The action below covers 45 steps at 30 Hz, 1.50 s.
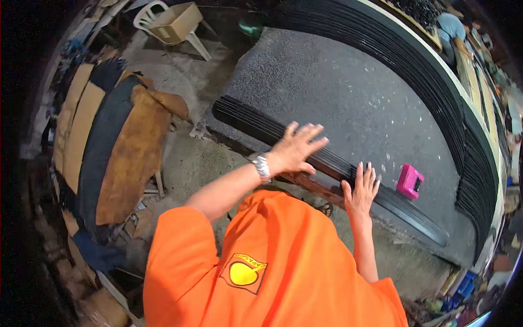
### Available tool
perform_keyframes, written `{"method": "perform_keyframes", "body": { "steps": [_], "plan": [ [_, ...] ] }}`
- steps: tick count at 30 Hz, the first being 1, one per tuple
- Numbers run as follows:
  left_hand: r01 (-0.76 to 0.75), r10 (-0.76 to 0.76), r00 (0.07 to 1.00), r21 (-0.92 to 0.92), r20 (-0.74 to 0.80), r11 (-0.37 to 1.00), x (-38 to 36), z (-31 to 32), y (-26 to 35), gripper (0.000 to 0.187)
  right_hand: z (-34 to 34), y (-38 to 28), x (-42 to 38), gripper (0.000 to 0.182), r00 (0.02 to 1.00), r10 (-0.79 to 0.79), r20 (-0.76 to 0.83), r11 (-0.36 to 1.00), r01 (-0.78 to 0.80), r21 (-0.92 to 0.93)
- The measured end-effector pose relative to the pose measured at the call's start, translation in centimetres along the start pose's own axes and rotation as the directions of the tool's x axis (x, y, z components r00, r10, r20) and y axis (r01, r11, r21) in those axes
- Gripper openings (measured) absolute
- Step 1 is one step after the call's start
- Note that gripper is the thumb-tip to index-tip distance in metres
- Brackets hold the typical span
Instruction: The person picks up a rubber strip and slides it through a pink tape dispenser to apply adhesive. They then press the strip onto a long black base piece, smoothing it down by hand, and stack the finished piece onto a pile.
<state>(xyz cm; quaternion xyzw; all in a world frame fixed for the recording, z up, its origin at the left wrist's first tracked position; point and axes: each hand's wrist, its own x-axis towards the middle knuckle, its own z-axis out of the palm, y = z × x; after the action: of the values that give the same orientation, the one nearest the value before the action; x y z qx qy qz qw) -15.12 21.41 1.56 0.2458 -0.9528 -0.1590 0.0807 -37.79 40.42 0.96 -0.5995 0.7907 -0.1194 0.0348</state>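
Perhaps, with our left hand [297, 149] and right hand [360, 194] both spread, we risked uneven pressure sliding the black strips [248, 119] beneath them off the worktop [338, 82].

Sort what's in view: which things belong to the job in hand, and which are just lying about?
Likely in the job:
- black strips
- grey tabletop beneath
- possibly the pink object

Likely just lying about:
- cardboard box
- white chair
- brown sheet

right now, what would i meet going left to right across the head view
Brown sheet, silver wristband, left hand, right hand, pink object, person in a light blue top.
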Motion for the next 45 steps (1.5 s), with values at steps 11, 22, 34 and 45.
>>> {"method": "perform_keyframes", "body": {
  "steps": [11, 22, 34, 45],
  "plan": [
    [-0.129, 0.129, 0.992, -0.047, -0.009, 0.991, -2.1, -3.9, -5.6, 0.074, 1.6, -4.5, 0.8, 0.066, 0.992, 0.104, -0.067, 0.991, -0.109, -0.078],
    [-0.303, 0.300, 0.945, 0.003, 0.131, 0.953, -0.9, -4.7, -7.5, 0.077, 2.7, -5.6, 0.3, 0.071, 0.958, 0.211, -0.196, 0.976, -0.219, -0.019],
    [-0.331, 0.321, 0.942, 0.109, 0.099, 0.937, 0.9, -1.0, -3.1, 0.078, 1.7, -3.9, -4.1, 0.082, 0.903, 0.296, -0.312, 0.954, -0.294, 0.054],
    [-0.289, 0.288, 0.954, 0.008, 0.081, 0.957, 11.8, 8.5, 19.9, 0.074, -4.8, 22.7, -19.6, 0.071, 0.676, 0.673, -0.301, 0.679, -0.726, -0.111]
  ]
}}
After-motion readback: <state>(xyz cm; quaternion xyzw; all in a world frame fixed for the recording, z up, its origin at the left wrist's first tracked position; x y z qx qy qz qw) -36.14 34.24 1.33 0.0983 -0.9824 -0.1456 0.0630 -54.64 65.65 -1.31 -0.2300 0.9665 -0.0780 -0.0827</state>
